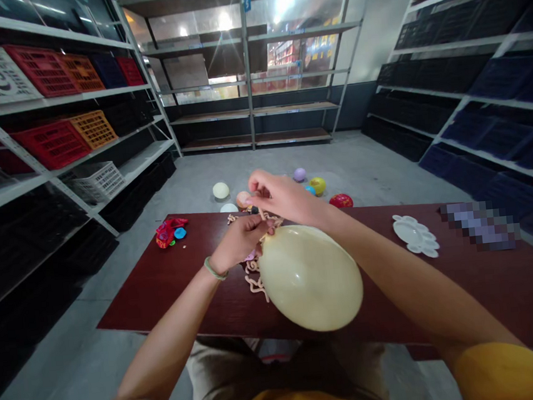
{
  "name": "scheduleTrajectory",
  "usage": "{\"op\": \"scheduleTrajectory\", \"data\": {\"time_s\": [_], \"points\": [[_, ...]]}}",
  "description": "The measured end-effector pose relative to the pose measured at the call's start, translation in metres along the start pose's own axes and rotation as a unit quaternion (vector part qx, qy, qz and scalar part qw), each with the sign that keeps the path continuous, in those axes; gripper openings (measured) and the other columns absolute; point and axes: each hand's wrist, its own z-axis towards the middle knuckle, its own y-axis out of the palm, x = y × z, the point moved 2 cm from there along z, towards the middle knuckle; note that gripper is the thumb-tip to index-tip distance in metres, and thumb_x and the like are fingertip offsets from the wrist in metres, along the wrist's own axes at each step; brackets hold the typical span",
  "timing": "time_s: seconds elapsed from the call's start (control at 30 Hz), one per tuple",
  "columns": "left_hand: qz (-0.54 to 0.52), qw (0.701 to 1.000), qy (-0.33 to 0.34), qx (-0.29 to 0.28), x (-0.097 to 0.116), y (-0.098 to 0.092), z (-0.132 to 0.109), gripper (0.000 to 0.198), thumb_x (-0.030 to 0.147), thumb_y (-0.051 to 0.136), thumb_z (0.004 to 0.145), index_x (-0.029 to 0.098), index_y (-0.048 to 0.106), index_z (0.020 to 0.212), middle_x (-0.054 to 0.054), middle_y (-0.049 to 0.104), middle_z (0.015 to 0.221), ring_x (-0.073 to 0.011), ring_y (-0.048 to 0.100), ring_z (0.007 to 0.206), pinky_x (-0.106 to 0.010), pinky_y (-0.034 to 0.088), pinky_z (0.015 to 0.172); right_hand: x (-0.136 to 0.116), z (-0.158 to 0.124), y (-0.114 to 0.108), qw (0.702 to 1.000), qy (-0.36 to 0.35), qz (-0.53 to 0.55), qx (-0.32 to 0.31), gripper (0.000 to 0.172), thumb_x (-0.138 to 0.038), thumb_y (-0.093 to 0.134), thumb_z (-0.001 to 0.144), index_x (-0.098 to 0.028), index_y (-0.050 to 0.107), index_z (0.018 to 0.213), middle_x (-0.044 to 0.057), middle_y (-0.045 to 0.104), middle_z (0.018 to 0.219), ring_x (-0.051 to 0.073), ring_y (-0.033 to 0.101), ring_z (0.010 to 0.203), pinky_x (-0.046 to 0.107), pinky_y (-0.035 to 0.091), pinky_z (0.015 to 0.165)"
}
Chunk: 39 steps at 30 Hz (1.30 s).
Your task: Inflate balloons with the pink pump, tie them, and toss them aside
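A pale yellow inflated balloon (311, 277) hangs over the table's front part, its round end toward me. My left hand (246, 236) is closed around the balloon's neck, with thumb and fingers pressed together. Just above it, my right hand (273, 193) pinches a short tan end that runs down to the left fingers. It looks like the stretched tail of the balloon, though the fingers hide part of it. Curly tan strips (256, 284) lie on the table beside and partly behind the balloon.
The dark red table (163, 298) also bears red crumpled wrappers (166, 235), a blue piece (180, 233), a white flower-shaped palette (414, 234) and a blurred-out item (481, 224). On the floor beyond lie several balloons, one cream (221, 190), one red (341, 201). Shelves with crates (51, 145) flank me.
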Motion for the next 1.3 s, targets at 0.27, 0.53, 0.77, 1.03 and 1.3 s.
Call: {"op": "scheduleTrajectory", "data": {"time_s": [0.27, 0.53, 0.77, 1.03, 1.3], "points": [[-0.041, 0.985, 0.042, 0.162, -0.023, 0.001, 0.009, 0.034, 0.047, 0.055, 0.09, 0.017, 0.063, 0.076, 0.002, 0.051, 0.057, -0.0076, 0.046, 0.043, -0.02, 0.036, 0.042, 0.001, -0.024, -0.017, 0.982, -0.083, -0.166, -0.041, 0.02, -0.022, 0.046, 0.097, -0.024, 0.065, 0.1, 0.003, 0.068, 0.109, 0.022, 0.056, 0.1, 0.038, 0.039, 0.089], [-0.107, 0.975, 0.054, 0.185, -0.025, 0.006, 0.007, 0.035, 0.045, 0.062, 0.086, 0.015, 0.061, 0.068, 0.002, 0.053, 0.064, -0.0062, 0.046, 0.046, -0.02, 0.036, 0.043, -0.006, -0.037, 0.0, 0.956, -0.096, -0.276, 0.003, 0.022, -0.024, 0.045, 0.097, -0.021, 0.064, 0.086, 0.006, 0.067, 0.097, 0.024, 0.05, 0.093, 0.039, 0.038, 0.085], [-0.193, 0.963, 0.073, 0.175, -0.03, 0.004, 0.002, 0.033, 0.045, 0.068, 0.083, 0.016, 0.059, 0.073, 0.004, 0.053, 0.064, -0.0053, 0.046, 0.049, -0.018, 0.038, 0.045, -0.009, -0.052, 0.017, 0.955, -0.13, -0.266, 0.03, 0.022, -0.023, 0.046, 0.095, -0.021, 0.064, 0.083, 0.007, 0.063, 0.094, 0.023, 0.048, 0.087, 0.039, 0.041, 0.083], [-0.133, 0.978, 0.107, 0.121, -0.041, 0.006, 0.001, 0.027, 0.045, 0.06, 0.09, 0.018, 0.061, 0.092, 0.003, 0.058, 0.062, -0.006, 0.048, 0.042, -0.019, 0.039, 0.042, 0.007, -0.048, 0.013, 0.991, -0.059, -0.103, 0.061, 0.014, -0.025, 0.052, 0.096, -0.023, 0.063, 0.088, 0.002, 0.065, 0.088, 0.019, 0.055, 0.088, 0.036, 0.043, 0.085], [-0.025, 0.984, 0.129, 0.12, -0.042, -0.001, 0.002, 0.027, 0.044, 0.056, 0.092, 0.018, 0.059, 0.096, 0.001, 0.061, 0.066, -0.0072, 0.054, 0.043, -0.018, 0.041, 0.041, 0.014, -0.036, 0.017, 0.994, -0.018, -0.108, -0.003, 0.011, -0.018, 0.062, 0.088, -0.023, 0.071, 0.087, 0.002, 0.065, 0.089, 0.02, 0.058, 0.091, 0.038, 0.042, 0.089]]}}
